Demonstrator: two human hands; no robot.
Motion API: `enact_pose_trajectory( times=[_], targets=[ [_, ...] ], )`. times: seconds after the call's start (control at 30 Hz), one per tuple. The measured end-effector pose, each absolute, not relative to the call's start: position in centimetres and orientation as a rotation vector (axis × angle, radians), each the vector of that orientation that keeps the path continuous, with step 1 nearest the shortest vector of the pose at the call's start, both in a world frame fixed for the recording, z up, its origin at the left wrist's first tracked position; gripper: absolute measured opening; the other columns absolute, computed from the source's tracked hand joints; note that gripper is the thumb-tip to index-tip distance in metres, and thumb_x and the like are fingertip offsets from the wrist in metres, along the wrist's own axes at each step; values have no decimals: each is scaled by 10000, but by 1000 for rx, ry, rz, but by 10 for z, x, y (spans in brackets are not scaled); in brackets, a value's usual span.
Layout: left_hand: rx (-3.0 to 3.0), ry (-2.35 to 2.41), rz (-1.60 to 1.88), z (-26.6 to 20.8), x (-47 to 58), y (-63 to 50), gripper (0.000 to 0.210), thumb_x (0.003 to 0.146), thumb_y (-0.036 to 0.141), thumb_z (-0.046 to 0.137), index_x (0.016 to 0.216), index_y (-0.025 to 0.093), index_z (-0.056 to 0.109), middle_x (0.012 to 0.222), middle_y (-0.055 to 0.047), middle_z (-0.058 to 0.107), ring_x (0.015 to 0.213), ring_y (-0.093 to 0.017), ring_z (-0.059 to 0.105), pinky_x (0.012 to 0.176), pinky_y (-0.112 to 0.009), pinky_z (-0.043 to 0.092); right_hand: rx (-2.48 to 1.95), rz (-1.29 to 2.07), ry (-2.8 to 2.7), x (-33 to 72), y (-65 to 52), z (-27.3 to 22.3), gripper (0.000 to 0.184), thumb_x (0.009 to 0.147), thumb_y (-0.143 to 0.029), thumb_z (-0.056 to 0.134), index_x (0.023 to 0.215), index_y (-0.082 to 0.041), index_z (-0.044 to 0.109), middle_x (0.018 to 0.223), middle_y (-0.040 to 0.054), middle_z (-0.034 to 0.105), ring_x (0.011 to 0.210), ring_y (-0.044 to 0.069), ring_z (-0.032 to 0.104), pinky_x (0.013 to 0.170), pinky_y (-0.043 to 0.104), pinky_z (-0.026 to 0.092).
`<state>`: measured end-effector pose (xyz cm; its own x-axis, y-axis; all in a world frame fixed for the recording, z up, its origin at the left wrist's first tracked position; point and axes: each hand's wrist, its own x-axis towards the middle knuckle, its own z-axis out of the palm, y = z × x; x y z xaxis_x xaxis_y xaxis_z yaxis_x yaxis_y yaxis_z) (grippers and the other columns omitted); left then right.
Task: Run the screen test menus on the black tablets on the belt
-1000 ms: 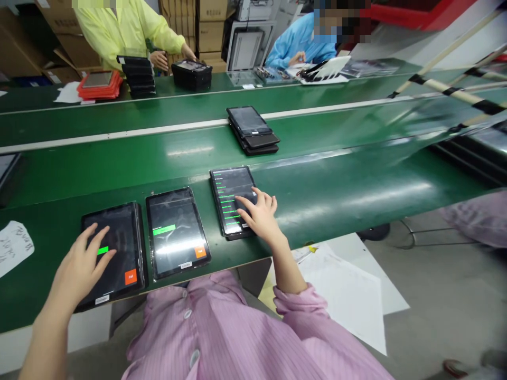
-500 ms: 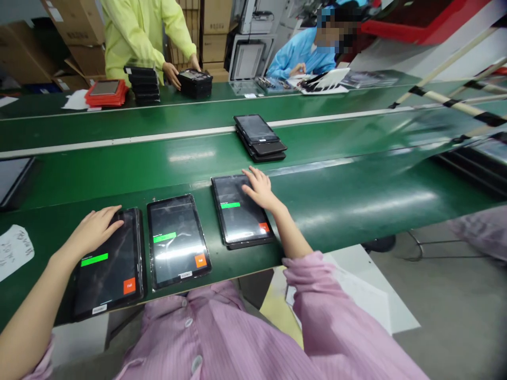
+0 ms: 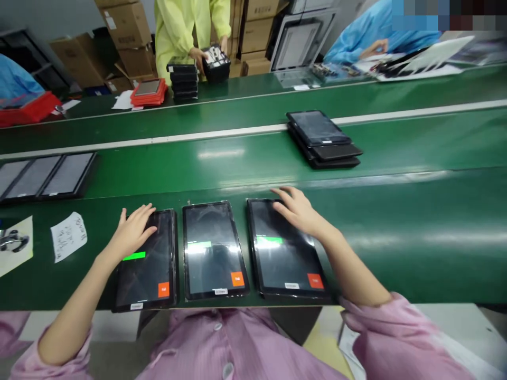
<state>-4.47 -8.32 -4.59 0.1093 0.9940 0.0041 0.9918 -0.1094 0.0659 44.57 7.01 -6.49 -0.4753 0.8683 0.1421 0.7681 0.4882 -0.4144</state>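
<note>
Three tablets lie in a row along the near edge of the green bench, each lit with a green bar and an orange square. Over the upper part of the left tablet (image 3: pixel 152 274) rests my left hand (image 3: pixel 132 232), its fingers spread. The middle tablet (image 3: pixel 214 227) has no hand on it. My right hand (image 3: pixel 299 214) is over the upper right of the right tablet (image 3: pixel 285 264), fingers apart and grasping nothing. Whether the fingertips press on the glass is hard to tell.
Beyond the row, a stack of tablets (image 3: pixel 320 129) sits on the green belt (image 3: pixel 190 174). More tablets (image 3: pixel 67 174) lie at the left, near a handwritten paper (image 3: pixel 68 236). Across the bench, a person in yellow (image 3: pixel 178 31) handles a black stack (image 3: pixel 216 66); another wears blue sleeves (image 3: pixel 356 34).
The view has swung left, so the bench items appear further right and more tablets show at left. Both my hands stay over the outer tablets. The right one's fingers now reach toward the tablet's top edge.
</note>
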Motion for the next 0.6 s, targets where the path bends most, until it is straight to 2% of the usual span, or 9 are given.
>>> enact_pose_trajectory(
  times=[0.1, 0.17, 0.27, 0.4, 0.5, 0.57, 0.6],
  targets=[
    [2354, 2089, 59, -52, -38, -79, 518, 998, 439, 362, 1430, 210, 535, 1566, -166, 420, 1451, -358, 383, 1150, -754, 122, -1151, 169, -2696, 385, 52, -47, 623, 985, -649, 323, 1460, -292, 510, 1546, 152, 402, 1422, 374, 338, 1147, 656, 216],
    [2377, 2111, 96, -53, -34, -82, 505, 997, 428, 373, 1416, 214, 558, 1574, -171, 406, 1450, -377, 378, 1134, -776, 120, -1094, 97, -2810, 351, 43, -42, 623, 981, -628, 398, 1496, -284, 471, 1584, 165, 358, 1447, 393, 298, 1143, 692, 175],
    [2425, 2054, 136, -48, -32, -98, 469, 1001, 435, 389, 1367, 245, 614, 1574, -156, 411, 1452, -380, 372, 1145, -763, 118, -1035, 59, -2915, 331, 35, -40, 628, 963, -613, 473, 1486, -267, 497, 1583, 188, 365, 1441, 425, 304, 1127, 725, 166],
    [2477, 1931, 111, -35, -22, -107, 422, 1014, 464, 376, 1211, 318, 719, 1564, -81, 447, 1453, -353, 380, 1182, -724, 49, -919, 95, -2983, 333, 36, -32, 517, 981, -605, 438, 1371, -321, 623, 1577, 148, 392, 1432, 407, 332, 1135, 710, 180],
    [2420, 2100, 138, -32, -12, -93, 475, 1004, 486, 386, 1333, 268, 650, 1590, -147, 387, 1463, -400, 345, 1140, -781, 11, -1064, 52, -2909, 332, 40, -31, 569, 980, -591, 447, 1448, -284, 549, 1586, 183, 363, 1426, 434, 326, 1111, 740, 194],
    [2419, 2091, 106, -31, -11, -87, 499, 1006, 489, 380, 1367, 248, 625, 1602, -174, 351, 1473, -418, 316, 1113, -810, 16, -1014, 53, -2933, 339, 41, -33, 540, 979, -584, 453, 1437, -317, 558, 1590, 158, 366, 1420, 431, 336, 1111, 745, 187],
    [2442, 2028, 82, -30, -13, -88, 481, 1010, 488, 372, 1336, 270, 650, 1608, -153, 349, 1476, -412, 313, 1114, -808, 15, -963, 61, -2956, 347, 42, -35, 502, 983, -583, 443, 1401, -349, 591, 1589, 131, 375, 1416, 417, 346, 1118, 736, 184]
  ],
)
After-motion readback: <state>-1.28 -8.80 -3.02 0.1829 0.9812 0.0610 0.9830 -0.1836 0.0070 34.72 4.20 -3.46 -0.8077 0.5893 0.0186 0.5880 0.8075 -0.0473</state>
